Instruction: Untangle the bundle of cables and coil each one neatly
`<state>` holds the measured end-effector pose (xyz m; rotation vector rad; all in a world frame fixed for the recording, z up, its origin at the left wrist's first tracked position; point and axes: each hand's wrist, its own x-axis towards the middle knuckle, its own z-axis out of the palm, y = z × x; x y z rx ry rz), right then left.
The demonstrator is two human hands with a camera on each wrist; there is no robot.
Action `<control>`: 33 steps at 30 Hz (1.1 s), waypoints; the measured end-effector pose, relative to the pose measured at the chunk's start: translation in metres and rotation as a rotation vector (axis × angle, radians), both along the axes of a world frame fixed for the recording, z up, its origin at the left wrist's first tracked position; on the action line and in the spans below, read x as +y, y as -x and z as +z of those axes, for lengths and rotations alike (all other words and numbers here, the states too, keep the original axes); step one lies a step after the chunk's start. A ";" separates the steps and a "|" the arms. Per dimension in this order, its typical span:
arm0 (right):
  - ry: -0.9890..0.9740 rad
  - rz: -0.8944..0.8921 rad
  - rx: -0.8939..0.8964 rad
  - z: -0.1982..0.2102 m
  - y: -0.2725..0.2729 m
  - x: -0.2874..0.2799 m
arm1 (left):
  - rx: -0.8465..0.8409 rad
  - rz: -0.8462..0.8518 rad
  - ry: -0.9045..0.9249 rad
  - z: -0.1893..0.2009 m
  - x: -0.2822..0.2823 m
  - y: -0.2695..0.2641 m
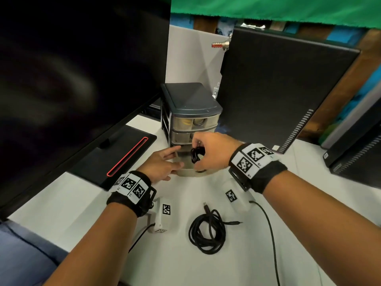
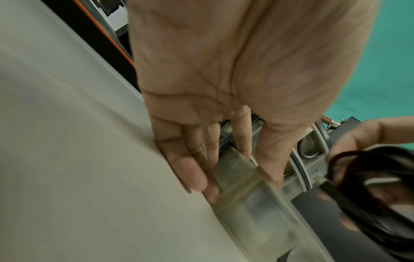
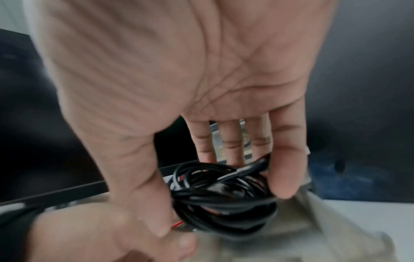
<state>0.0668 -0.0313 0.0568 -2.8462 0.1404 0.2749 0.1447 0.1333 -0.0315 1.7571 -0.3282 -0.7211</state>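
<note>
Item, nearest: a loose black cable [image 1: 206, 231] is lying coiled on the white table [image 1: 309, 203]. Beyond it, the right hand [image 1: 210, 151] is gripping a small coiled black cable [image 1: 196, 155] above the pulled-out bottom drawer [image 1: 188, 172] of a grey drawer unit [image 1: 190, 106]. The left hand [image 1: 162, 165], fingers straight, is touching that drawer's side.

I'm at an office desk: a monitor [image 1: 72, 79], a computer tower [image 1: 278, 89] and a drawer unit [image 1: 189, 108] share the surface [image 1: 82, 213].
</note>
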 end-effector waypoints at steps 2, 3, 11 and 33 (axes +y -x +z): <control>0.041 -0.066 0.016 -0.006 -0.012 -0.005 | 0.008 -0.005 0.005 0.000 0.000 0.000; 0.043 -0.077 0.027 -0.014 -0.017 -0.005 | 0.011 -0.006 0.006 0.000 0.001 0.001; -0.068 -0.110 -0.249 -0.048 0.000 -0.015 | 0.012 -0.008 0.008 -0.004 0.002 -0.002; -0.046 -0.003 -0.103 -0.065 -0.011 -0.012 | 0.021 -0.010 0.009 -0.004 0.001 -0.004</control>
